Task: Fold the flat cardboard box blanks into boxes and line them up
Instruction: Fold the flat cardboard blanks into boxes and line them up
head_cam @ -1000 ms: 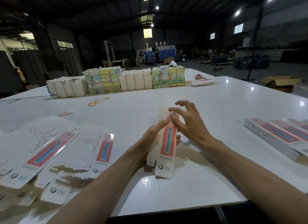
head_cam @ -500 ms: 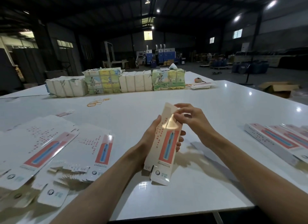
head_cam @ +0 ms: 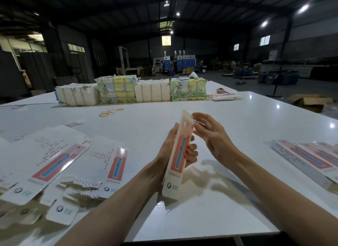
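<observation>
Box (head_cam: pixel 176 170): held nearly upright over the middle of the table, tipped slightly away at the top, with the red panel and its blue strip turned toward the camera; partly folded, with the top flap raised.
Left hand (head_cam: pixel 169 150): wrapped round the middle of the box, with the thumb along the near left edge and the fingers curled round from behind onto the right edge.
Right hand (head_cam: pixel 212 137): raised just right of the box's top, with fingers loosely curved and tips at the top flap; blurred there, so could not tell whether pinched or merely touched.
Lower end of the box: hung close above the table; could not tell whether touching.
Table (head_cam: pixel 228 117): white and glossy, dotted with lamp reflections.
Flat blanks (head_cam: pixel 54 165): fanned in an overlapping heap on the left, printed side up, well apart from the held box.
Finished boxes (head_cam: pixel 309 159): laid side by side near the right edge, touching one another.
Rubber bands (head_cam: pixel 110 111): scattered loose beyond the hands.
Wrapped bundles (head_cam: pixel 151 92): lined in a row along the far edge, two plain white and two with coloured pictures.
Carton (head_cam: pixel 309 101): left open on the floor past the right corner.
</observation>
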A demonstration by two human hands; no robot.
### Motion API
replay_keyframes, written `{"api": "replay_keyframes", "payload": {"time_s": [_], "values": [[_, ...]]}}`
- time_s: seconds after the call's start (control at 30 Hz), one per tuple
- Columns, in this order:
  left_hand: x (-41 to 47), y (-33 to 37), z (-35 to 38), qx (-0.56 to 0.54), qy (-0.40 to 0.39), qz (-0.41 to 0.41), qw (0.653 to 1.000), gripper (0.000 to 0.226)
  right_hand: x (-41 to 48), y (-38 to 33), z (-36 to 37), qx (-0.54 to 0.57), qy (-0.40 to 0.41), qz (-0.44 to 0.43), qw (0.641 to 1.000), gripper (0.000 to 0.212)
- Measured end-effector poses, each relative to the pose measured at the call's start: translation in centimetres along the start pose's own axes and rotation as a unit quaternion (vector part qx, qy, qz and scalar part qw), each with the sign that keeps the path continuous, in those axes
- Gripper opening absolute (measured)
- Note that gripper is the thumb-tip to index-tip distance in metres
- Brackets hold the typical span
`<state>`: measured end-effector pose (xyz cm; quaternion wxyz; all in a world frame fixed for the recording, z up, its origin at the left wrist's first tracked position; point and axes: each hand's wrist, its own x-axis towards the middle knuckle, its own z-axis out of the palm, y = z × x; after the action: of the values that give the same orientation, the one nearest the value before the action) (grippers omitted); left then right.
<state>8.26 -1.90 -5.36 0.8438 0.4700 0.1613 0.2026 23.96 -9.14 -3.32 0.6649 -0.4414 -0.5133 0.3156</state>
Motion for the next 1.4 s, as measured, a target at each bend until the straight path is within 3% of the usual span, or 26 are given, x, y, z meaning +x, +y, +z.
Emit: {"api": "replay_keyframes", "payload": {"time_s": [0.1, 0.3, 0.43, 0.53, 0.7, 0.83, 1.0, 1.23, 1.4], "values": [[-0.3, 0.5, -1.2, -0.058, 0.004, 0.023, 0.998, 0.071, -0.7, 0.8, 0.7, -0.053, -0.024, 0.006, 0.998, 0.052], [-0.6, -0.5, -0.6, 0.075, 0.06, 0.043, 0.994, 0.081, -1.0, 1.0, 1.0, -0.054, -0.031, -0.021, 0.998, 0.051], [0.2, -0.9, -0.5, 0.211, 0.183, 0.198, 0.94, 0.044, -0.7, 0.7, 0.2, -0.104, -0.026, -0.031, 0.994, 0.052], [0.4, -0.6, -0.2, 0.263, 0.142, 0.278, 0.913, 0.046, -0.4, 0.7, 0.0, -0.138, -0.015, -0.035, 0.99, 0.054], [0.2, -1.2, 0.4, 0.306, 0.065, 0.226, 0.923, 0.106, -0.6, 0.2, -0.3, -0.162, -0.014, -0.045, 0.986, 0.045], [-0.2, -0.7, 0.3, 0.294, 0.084, 0.191, 0.933, 0.106, -0.7, 0.2, -0.2, -0.167, -0.028, -0.037, 0.985, 0.023], [-0.4, -0.6, 0.2, 0.306, 0.105, 0.186, 0.928, 0.106, -0.6, 0.6, 0.1, -0.181, -0.048, -0.016, 0.982, 0.022], [-0.1, -0.9, 0.6, 0.354, 0.106, 0.174, 0.913, 0.105, -0.3, 0.4, 0.0, -0.121, 0.08, 0.002, 0.989, 0.031], [0.0, -1.0, 0.4, 0.354, 0.07, 0.156, 0.92, 0.104, -0.3, 0.1, -0.6, -0.166, 0.084, -0.045, 0.981, 0.022]]}}
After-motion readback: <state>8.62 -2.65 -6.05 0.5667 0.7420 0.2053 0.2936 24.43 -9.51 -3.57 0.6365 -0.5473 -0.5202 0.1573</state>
